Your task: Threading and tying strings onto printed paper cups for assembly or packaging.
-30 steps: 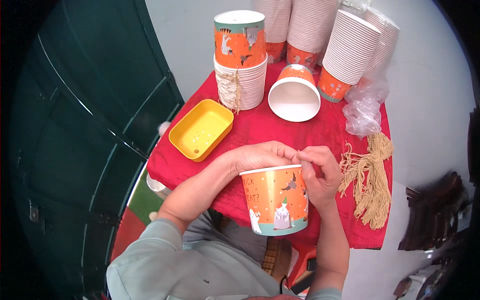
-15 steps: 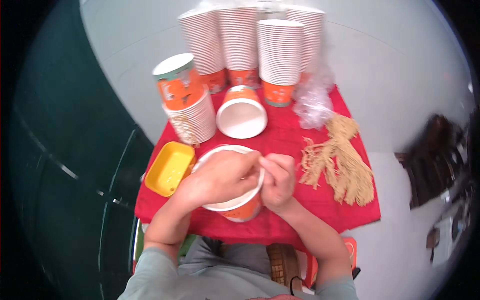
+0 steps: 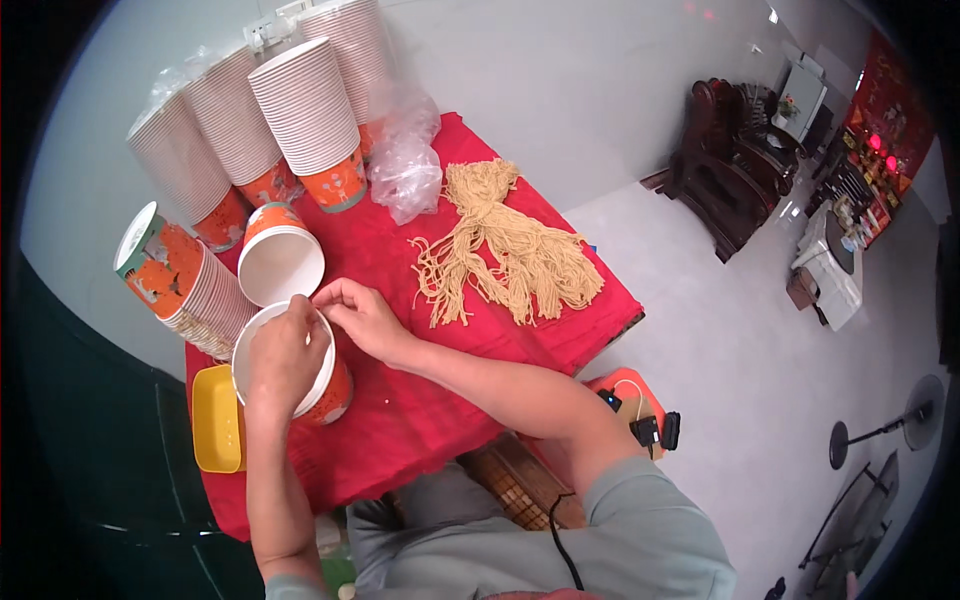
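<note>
An orange and white paper tub (image 3: 338, 393) stands upright near the left front of the red-covered table. My left hand (image 3: 285, 355) reaches over its mouth, with the fingers bent inside the far right rim; its hold is hidden. My right hand (image 3: 365, 318) is at the outside of the same rim, thumb and fingertips pinched close to the left hand's fingers. Whatever sits between those fingertips is too small to make out. Just behind, another paper tub (image 3: 283, 267) lies on its side, its white inside facing me. A yellow plastic dish (image 3: 216, 425) is left of the upright tub.
Tall stacks of nested paper tubs (image 3: 305, 110) line the back, with a shorter stack (image 3: 210, 300) at the left. Crumpled clear plastic (image 3: 405, 175) lies beside them. Tan yarn-like strands (image 3: 520, 255) spread over the table's right side. A red stool (image 3: 640, 395) with cables stands off the right edge.
My view has swung to the right, so the table sits further left in the picture and is tilted. Both hands stay at the tub's rim, fingertips close together.
</note>
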Demonstrator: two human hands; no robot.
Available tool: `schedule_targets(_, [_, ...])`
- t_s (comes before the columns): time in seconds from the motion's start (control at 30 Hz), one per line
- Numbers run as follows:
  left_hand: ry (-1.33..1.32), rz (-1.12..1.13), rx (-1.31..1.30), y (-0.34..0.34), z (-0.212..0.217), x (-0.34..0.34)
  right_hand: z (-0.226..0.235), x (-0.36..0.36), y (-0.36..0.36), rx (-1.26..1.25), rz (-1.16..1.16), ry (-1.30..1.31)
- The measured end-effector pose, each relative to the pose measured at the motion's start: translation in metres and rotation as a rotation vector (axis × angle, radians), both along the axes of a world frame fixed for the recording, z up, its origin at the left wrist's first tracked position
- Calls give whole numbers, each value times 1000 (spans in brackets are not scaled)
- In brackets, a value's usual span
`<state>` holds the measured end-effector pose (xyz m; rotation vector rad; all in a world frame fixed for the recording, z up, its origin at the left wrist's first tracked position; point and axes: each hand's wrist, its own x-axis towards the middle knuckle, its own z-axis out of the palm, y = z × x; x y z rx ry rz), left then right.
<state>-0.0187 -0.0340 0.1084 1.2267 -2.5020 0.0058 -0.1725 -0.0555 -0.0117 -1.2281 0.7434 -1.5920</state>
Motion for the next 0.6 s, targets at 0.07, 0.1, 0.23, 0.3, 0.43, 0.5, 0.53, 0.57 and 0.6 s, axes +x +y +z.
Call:
schedule_targets(0.07, [89, -9, 53, 1, -1, 0, 2, -4, 0, -21, 1, 16])
schedule_targets(0.1, [182, -13, 102, 2, -3, 1, 5, -5, 4, -67, 14, 17])
schedule_targets(0.23, [332, -55, 292, -2, -7, 16, 16, -7, 11, -58, 104, 43])
schedule_targets(0.3, [333, -49, 322, -2, -5, 23, 15, -3, 10, -66, 178, 19])
schedule_targets(0.43, [380, -31, 426, -8, -15, 46, 9, 10, 6, -98, 188, 21])
schedule_targets(0.5, [381, -77, 407, -12, -16, 46, 27, -1, 17, -53, 84, 184])
schedule_targets(0.53, [431, -117, 456, -10, -10, 41, 26, -5, 19, -60, 129, 102])
schedule_targets(0.57, [464, -205, 491, -14, -13, 41, 24, -10, 20, -32, 163, 59])
schedule_targets(0.6, [475, -189, 507, -13, -12, 41, 29, -10, 25, 9, 192, 4])
